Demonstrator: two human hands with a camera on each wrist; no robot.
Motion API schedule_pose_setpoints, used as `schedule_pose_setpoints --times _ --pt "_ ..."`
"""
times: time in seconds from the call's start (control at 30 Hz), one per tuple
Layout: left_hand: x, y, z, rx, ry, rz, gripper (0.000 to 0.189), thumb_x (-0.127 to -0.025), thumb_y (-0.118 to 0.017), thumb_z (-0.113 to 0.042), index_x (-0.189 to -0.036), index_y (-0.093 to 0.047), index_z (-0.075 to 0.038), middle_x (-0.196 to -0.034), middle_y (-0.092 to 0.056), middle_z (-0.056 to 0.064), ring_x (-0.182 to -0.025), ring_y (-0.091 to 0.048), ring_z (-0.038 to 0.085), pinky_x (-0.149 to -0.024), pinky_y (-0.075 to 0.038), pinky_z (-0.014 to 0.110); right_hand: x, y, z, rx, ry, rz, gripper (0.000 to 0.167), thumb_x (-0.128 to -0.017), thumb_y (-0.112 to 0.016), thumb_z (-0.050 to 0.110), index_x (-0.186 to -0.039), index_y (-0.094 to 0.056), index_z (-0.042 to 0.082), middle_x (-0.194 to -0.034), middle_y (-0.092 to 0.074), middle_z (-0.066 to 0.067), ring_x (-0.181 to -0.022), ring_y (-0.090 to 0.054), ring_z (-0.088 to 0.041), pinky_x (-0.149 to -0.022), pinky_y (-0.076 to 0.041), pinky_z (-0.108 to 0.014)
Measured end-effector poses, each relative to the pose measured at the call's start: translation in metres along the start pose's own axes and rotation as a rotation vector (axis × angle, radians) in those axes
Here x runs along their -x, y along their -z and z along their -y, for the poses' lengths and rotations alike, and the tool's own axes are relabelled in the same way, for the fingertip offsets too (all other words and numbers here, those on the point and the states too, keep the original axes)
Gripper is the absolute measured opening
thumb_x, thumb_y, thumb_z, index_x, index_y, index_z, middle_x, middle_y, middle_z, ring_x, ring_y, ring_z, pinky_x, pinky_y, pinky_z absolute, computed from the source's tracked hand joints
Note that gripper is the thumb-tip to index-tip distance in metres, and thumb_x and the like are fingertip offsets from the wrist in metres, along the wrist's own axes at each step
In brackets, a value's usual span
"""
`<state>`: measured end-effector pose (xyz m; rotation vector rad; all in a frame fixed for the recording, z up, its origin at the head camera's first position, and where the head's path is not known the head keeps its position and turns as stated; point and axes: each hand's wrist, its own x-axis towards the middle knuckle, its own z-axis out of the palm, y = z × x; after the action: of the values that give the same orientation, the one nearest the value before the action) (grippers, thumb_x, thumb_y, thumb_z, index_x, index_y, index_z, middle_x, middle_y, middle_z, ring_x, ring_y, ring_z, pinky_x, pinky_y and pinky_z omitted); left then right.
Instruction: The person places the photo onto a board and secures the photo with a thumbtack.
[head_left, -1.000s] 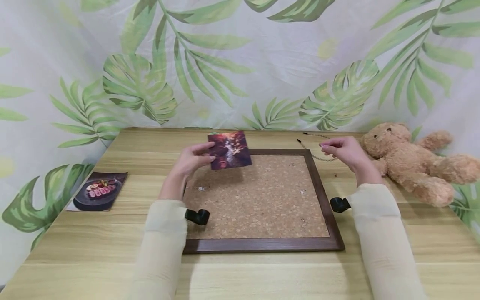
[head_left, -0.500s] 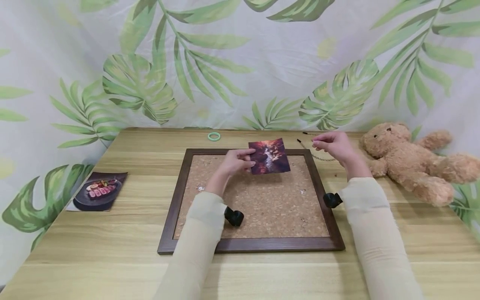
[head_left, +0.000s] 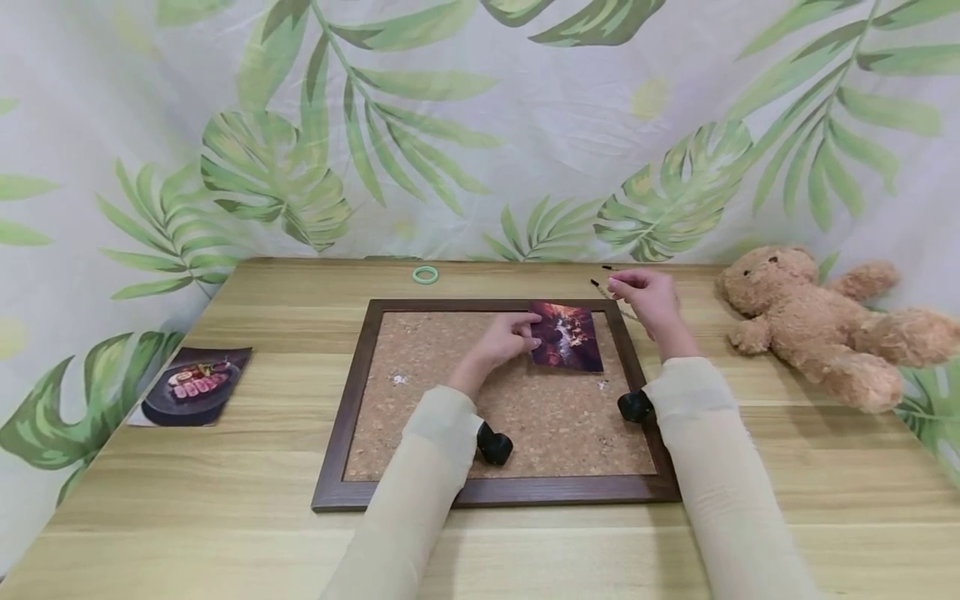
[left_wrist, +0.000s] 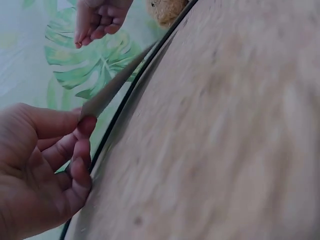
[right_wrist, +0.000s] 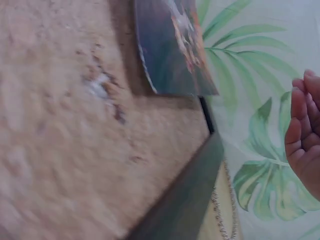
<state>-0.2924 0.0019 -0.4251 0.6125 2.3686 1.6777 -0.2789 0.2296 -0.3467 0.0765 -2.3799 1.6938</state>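
Observation:
My left hand (head_left: 504, 340) pinches the left edge of a square photo print (head_left: 567, 340) with a dark red and fiery picture. The print is held over the upper right corner of a cork board (head_left: 540, 425) with a dark brown frame (head_left: 570, 492). From the left wrist view, the print (left_wrist: 107, 94) appears edge-on and tilted to the cork. My right hand (head_left: 648, 302) is raised just beyond that corner, thumb and fingertips pinched together. A tiny reddish speck shows at its fingertips (left_wrist: 78, 45); I cannot tell what it is.
A photo of sliced meat on a plate (head_left: 197, 386) lies at the left of the wooden table (head_left: 255, 475). Behind the board sits a green ring (head_left: 425, 275). A thin chain or cord (head_left: 595, 284) lies behind the right hand, and a teddy bear (head_left: 813, 325) lies at right.
My left hand has carried the photo print rightward and lower, from the board's upper left to its upper right corner. My right hand has shifted left toward it, still pinched.

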Motion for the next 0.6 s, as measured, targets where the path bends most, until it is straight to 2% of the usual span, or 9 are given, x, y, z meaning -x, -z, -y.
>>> schedule_pose_setpoints --times 0.03,0.13,0.23,0.27,0.33,0.47,0.53,0.6 --pt "-0.004 -0.002 0.006 -0.029 -0.006 0.003 0.040 -0.078 -0.064 -0.010 -0.117 -0.055 -0.007 -0.070 -0.049 0.002 -0.057 -0.042 0.011 -0.049 -0.035 0.023 0.000 -0.002 -0.001 -0.005 -0.012 -0.006 0.028 -0.081 -0.060 0.009 -0.098 -0.058 -0.012 -0.066 -0.058 0.012 -0.065 -0.054 -0.010 -0.058 -0.041 -0.021" --pt "-0.006 -0.007 0.006 -0.101 -0.010 -0.003 0.039 -0.077 -0.064 -0.012 -0.115 -0.055 -0.006 -0.072 -0.050 0.001 -0.059 -0.044 0.011 -0.052 -0.037 0.022 0.002 -0.009 -0.002 0.000 -0.043 -0.018 0.027 -0.081 -0.060 0.010 -0.099 -0.059 -0.010 -0.072 -0.059 0.004 -0.065 -0.053 -0.008 -0.063 -0.043 -0.024" --pt "0.017 -0.007 -0.042 -0.215 0.121 0.001 0.040 -0.080 -0.060 -0.005 -0.118 -0.052 -0.002 -0.076 -0.050 0.006 -0.064 -0.044 0.016 -0.058 -0.037 0.026 0.004 -0.012 -0.007 0.010 -0.072 -0.014 0.028 -0.082 -0.059 0.011 -0.101 -0.059 -0.010 -0.079 -0.059 -0.002 -0.067 -0.053 -0.006 -0.068 -0.043 -0.026" --pt "0.012 -0.010 -0.031 -0.226 0.093 -0.010 0.039 -0.079 -0.060 -0.006 -0.118 -0.053 -0.001 -0.075 -0.050 0.004 -0.063 -0.044 0.014 -0.057 -0.037 0.024 0.004 -0.013 -0.009 0.011 -0.077 -0.016 0.028 -0.082 -0.059 0.010 -0.102 -0.058 -0.010 -0.081 -0.059 -0.004 -0.067 -0.054 -0.005 -0.070 -0.043 -0.027" --pt "-0.013 -0.018 0.012 -0.252 0.050 -0.021 0.040 -0.077 -0.064 -0.012 -0.116 -0.055 -0.008 -0.072 -0.051 0.001 -0.062 -0.046 0.012 -0.057 -0.037 0.023 0.003 -0.014 -0.014 0.012 -0.091 -0.017 0.028 -0.083 -0.059 0.010 -0.103 -0.058 -0.010 -0.083 -0.058 -0.005 -0.067 -0.053 -0.004 -0.070 -0.043 -0.025" --pt "-0.082 -0.040 0.127 -0.261 -0.048 -0.052 0.044 -0.071 -0.070 -0.021 -0.112 -0.058 -0.015 -0.068 -0.053 -0.003 -0.059 -0.048 0.010 -0.053 -0.038 0.023 0.002 -0.016 -0.018 -0.004 -0.114 -0.026 0.026 -0.082 -0.059 0.007 -0.102 -0.058 -0.010 -0.084 -0.057 -0.005 -0.067 -0.052 -0.004 -0.067 -0.043 -0.022" --pt "-0.092 -0.044 0.140 -0.262 -0.014 -0.043 0.045 -0.071 -0.070 -0.022 -0.114 -0.057 -0.016 -0.070 -0.054 -0.002 -0.061 -0.048 0.012 -0.054 -0.038 0.025 0.002 -0.016 -0.018 -0.004 -0.137 -0.022 0.027 -0.082 -0.059 0.008 -0.103 -0.058 -0.009 -0.085 -0.056 -0.005 -0.067 -0.051 -0.005 -0.070 -0.043 -0.026" --pt "-0.085 -0.042 0.129 -0.268 -0.020 -0.043 0.045 -0.072 -0.069 -0.019 -0.114 -0.057 -0.012 -0.070 -0.054 0.000 -0.060 -0.049 0.013 -0.053 -0.039 0.025 0.002 -0.017 -0.018 -0.002 -0.154 -0.008 0.029 -0.082 -0.058 0.009 -0.106 -0.057 -0.009 -0.088 -0.057 -0.007 -0.068 -0.051 -0.006 -0.074 -0.042 -0.031"
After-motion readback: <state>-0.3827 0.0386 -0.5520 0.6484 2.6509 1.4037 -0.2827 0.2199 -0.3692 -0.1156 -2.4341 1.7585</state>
